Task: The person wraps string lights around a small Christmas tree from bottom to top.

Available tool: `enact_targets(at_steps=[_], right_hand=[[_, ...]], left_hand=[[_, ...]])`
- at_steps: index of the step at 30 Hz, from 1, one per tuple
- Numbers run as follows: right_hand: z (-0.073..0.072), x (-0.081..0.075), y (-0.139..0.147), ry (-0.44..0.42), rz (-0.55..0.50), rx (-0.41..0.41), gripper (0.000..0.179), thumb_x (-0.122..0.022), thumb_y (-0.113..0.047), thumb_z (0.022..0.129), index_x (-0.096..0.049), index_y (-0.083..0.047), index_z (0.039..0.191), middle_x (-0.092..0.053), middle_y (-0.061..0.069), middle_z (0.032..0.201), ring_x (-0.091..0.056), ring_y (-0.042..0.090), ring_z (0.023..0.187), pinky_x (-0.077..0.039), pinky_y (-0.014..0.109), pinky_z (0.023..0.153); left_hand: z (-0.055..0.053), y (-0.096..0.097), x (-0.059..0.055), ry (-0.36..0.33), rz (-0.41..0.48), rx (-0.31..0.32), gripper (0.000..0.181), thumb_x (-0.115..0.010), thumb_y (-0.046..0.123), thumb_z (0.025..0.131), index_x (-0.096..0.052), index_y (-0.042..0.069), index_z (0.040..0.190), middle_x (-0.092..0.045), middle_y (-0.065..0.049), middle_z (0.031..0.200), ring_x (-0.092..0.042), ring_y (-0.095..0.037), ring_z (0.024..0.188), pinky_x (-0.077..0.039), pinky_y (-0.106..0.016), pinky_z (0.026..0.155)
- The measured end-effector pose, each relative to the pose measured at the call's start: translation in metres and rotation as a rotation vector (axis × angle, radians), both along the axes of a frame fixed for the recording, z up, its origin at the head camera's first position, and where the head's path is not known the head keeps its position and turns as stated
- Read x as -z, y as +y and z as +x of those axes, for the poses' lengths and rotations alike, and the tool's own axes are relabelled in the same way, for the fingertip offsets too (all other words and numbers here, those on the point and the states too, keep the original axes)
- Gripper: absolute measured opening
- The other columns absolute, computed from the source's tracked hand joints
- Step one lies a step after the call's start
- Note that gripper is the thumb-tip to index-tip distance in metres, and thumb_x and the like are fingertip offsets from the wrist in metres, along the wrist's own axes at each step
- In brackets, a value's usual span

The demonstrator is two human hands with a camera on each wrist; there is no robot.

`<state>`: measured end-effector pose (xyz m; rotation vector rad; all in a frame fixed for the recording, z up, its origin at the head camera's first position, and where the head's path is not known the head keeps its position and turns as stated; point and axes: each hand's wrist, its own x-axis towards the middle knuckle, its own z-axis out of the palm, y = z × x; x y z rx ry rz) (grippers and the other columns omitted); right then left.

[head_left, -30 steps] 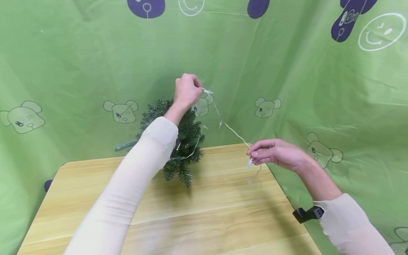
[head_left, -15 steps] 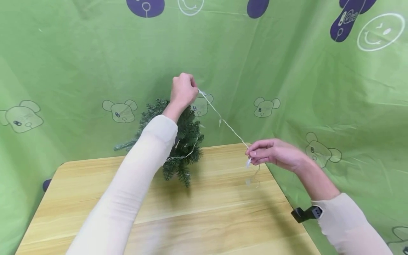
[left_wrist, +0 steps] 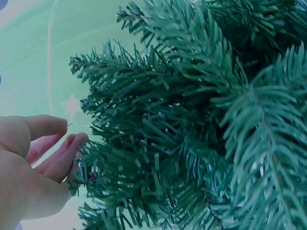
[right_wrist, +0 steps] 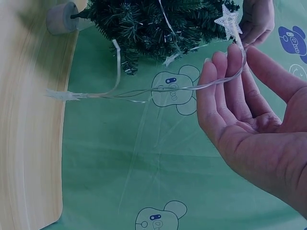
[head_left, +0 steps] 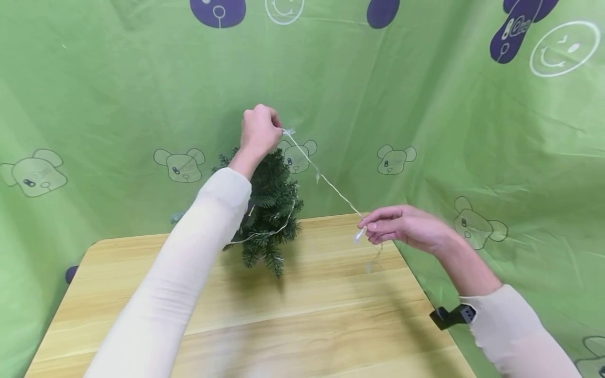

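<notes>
A small artificial Christmas tree [head_left: 269,210] stands on the table, partly hidden in the head view by the left arm. A pale wire of star string lights [head_left: 335,189] loops across its lower branches. My left hand [head_left: 260,131] pinches this wire above the treetop; in the left wrist view the fingertips are right beside the green branches [left_wrist: 144,105]. My right hand [head_left: 402,226] holds the wire's other stretch between thumb and fingers, right of the tree. A clear star [right_wrist: 228,22] stands at its fingertips in the right wrist view, and a loose tail hangs below.
The tree stands near the back of the wooden table [head_left: 302,315] on a pale round base [right_wrist: 62,19]. Green printed curtains [head_left: 331,79] enclose the table behind and at both sides. A black wrist strap [head_left: 454,317] sits at the right cuff.
My left hand has moved left over the tree, drawing the wire with it. The span between the hands has become straighter. The right hand has shifted slightly left.
</notes>
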<state>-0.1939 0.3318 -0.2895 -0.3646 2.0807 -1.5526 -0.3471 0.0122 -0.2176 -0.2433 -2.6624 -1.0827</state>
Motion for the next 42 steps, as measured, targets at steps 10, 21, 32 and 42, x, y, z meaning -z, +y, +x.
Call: enact_targets(at_steps=[10, 21, 32, 42], right_hand=[[-0.001, 0.001, -0.007, 0.005, -0.007, -0.002, 0.031, -0.062, -0.009, 0.098, -0.063, 0.004, 0.127, -0.072, 0.007, 0.110, -0.070, 0.019, 0.099, -0.057, 0.037, 0.097], [-0.003, 0.002, -0.009, 0.001, -0.004, 0.001, 0.027, -0.063, -0.009, 0.097, -0.067, 0.001, 0.123, -0.073, 0.005, 0.107, -0.071, 0.019, 0.097, -0.058, 0.037, 0.096], [0.001, 0.001, -0.007, 0.000, 0.018, 0.027, 0.028, -0.064, -0.010, 0.097, -0.066, 0.001, 0.123, -0.072, 0.005, 0.109, -0.070, 0.020, 0.099, -0.057, 0.036, 0.096], [0.007, -0.005, -0.003, -0.001, 0.016, 0.027, 0.031, -0.063, -0.010, 0.098, -0.065, 0.004, 0.125, -0.074, 0.006, 0.111, -0.070, 0.019, 0.098, -0.058, 0.037, 0.095]], left_hand=[[-0.001, -0.014, 0.006, -0.043, -0.048, -0.021, 0.025, -0.061, 0.000, 0.086, -0.079, 0.011, 0.098, -0.076, -0.008, 0.107, -0.065, -0.030, 0.107, -0.054, -0.038, 0.098], [0.004, -0.019, 0.006, -0.099, -0.127, 0.022, 0.031, -0.056, -0.001, 0.083, -0.078, 0.010, 0.101, -0.073, -0.009, 0.116, -0.064, -0.031, 0.113, -0.055, -0.041, 0.094], [0.017, -0.010, -0.006, -0.078, -0.140, 0.047, 0.030, -0.055, -0.002, 0.085, -0.075, 0.011, 0.103, -0.073, -0.008, 0.113, -0.066, -0.029, 0.104, -0.058, -0.038, 0.085], [0.047, 0.026, -0.014, -0.015, -0.129, 0.225, 0.028, -0.059, -0.001, 0.091, -0.072, 0.008, 0.113, -0.073, -0.010, 0.116, -0.068, -0.022, 0.089, -0.058, -0.028, 0.071]])
